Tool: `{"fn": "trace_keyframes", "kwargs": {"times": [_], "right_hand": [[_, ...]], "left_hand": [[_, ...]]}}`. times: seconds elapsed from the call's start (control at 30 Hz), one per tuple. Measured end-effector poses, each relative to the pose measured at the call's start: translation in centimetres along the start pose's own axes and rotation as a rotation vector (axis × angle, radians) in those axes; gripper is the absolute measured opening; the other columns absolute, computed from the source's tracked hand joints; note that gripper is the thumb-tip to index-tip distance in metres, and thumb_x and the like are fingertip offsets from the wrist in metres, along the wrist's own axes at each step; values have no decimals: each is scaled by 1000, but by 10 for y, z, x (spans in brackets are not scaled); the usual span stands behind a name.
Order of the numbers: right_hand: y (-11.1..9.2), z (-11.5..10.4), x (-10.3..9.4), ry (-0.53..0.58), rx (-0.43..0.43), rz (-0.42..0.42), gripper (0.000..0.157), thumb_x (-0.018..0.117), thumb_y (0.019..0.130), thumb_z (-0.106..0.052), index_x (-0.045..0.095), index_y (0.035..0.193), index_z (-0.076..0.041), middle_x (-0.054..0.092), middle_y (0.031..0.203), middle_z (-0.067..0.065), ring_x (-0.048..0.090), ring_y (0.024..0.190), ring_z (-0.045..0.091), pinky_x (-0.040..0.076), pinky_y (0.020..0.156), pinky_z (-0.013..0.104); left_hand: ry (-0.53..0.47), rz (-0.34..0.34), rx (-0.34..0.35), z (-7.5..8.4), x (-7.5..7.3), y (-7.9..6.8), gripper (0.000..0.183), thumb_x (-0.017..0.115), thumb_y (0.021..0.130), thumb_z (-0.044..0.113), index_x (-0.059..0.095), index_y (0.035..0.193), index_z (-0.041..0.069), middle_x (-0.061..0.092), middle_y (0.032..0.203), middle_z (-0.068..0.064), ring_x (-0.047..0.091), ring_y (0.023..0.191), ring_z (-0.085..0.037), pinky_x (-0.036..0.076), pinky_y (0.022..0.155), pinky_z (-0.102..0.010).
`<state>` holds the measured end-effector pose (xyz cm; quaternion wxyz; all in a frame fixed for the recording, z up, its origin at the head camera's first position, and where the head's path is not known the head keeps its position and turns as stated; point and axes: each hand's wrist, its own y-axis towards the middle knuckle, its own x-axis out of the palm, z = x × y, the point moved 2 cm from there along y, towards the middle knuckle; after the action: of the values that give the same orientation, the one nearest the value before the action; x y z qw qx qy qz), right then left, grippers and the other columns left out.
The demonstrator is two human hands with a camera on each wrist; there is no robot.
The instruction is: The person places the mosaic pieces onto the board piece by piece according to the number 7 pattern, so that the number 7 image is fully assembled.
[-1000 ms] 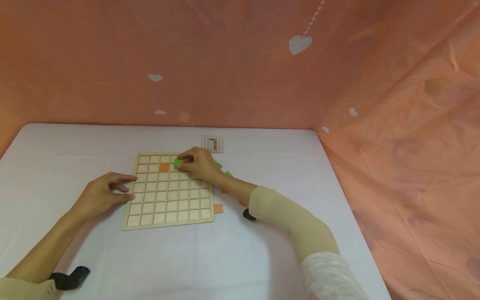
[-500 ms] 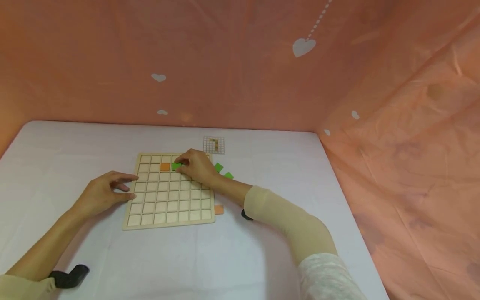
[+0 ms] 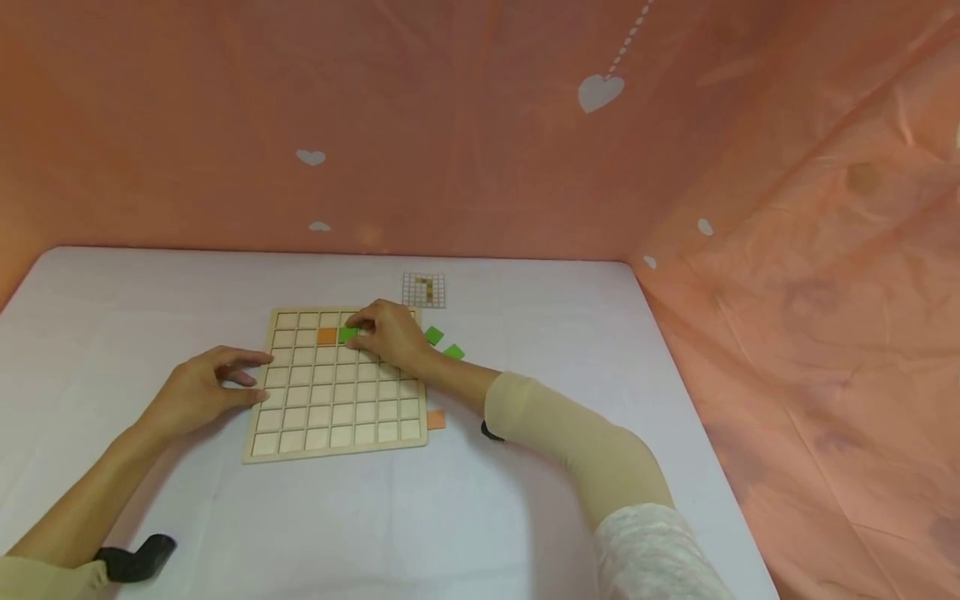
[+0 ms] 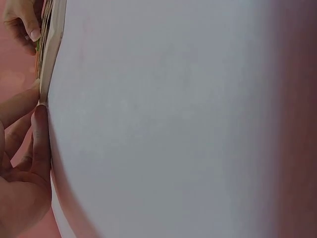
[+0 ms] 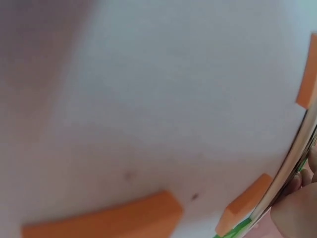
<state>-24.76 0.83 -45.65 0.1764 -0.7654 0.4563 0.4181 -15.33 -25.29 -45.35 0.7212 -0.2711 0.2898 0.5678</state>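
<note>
A pale wooden grid board (image 3: 321, 414) lies on the white table in the head view. One orange tile (image 3: 327, 336) fills a cell of its second row from the back. Directly right of that tile, my right hand (image 3: 395, 335) pinches a green tile (image 3: 347, 334) between thumb and fingertips, at the neighbouring cell; the fingers cover part of it. My left hand (image 3: 197, 390) rests its fingertips and thumb on the board's left edge, fingers nearly straight. The left wrist view shows these fingers (image 4: 40, 134) right at the board's rim.
Two loose green tiles (image 3: 434, 336) lie right of the board, and an orange tile (image 3: 436, 419) touches its right edge. More orange tiles (image 5: 114, 220) show in the right wrist view, under the right forearm. A small printed grid card (image 3: 423, 290) lies behind the board.
The right hand has lowered the green tile and shifted it slightly left, from above the grid to the cell beside the orange tile. The left hand has stayed at the board's edge.
</note>
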Motion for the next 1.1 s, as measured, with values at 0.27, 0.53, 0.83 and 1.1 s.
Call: {"fn": "trace_keyframes", "kwargs": {"times": [0.27,0.53,0.83,1.1], "right_hand": [[-8,5,-11,192,29,-58,30,77,88,-23,73,115,-10,68,106,-4,59,90,0,46,78,11],[-23,14,-22,384,19,-11,24,75,90,-17,73,111,-6,71,104,-1,64,88,4,51,80,18],[-55,23,-43,441,53,1,24,76,89,-15,73,111,-3,71,102,0,65,88,9,52,81,22],[-88,36,-64,497,55,49,24,73,90,-8,71,112,0,71,107,11,65,91,15,53,83,29]], "left_hand": [[-15,1,2,-1,1,1,54,83,81,29,65,128,8,64,117,-17,60,88,-5,39,75,-30],[-4,22,16,-2,-1,3,53,84,81,27,66,128,8,64,117,-15,60,87,-4,41,71,-25],[-18,-5,-4,-1,2,1,56,82,83,29,63,131,6,64,115,-16,62,95,-21,42,73,-27],[2,11,15,0,5,4,54,83,81,25,65,129,7,65,111,-14,63,93,-22,42,73,-28]]}}
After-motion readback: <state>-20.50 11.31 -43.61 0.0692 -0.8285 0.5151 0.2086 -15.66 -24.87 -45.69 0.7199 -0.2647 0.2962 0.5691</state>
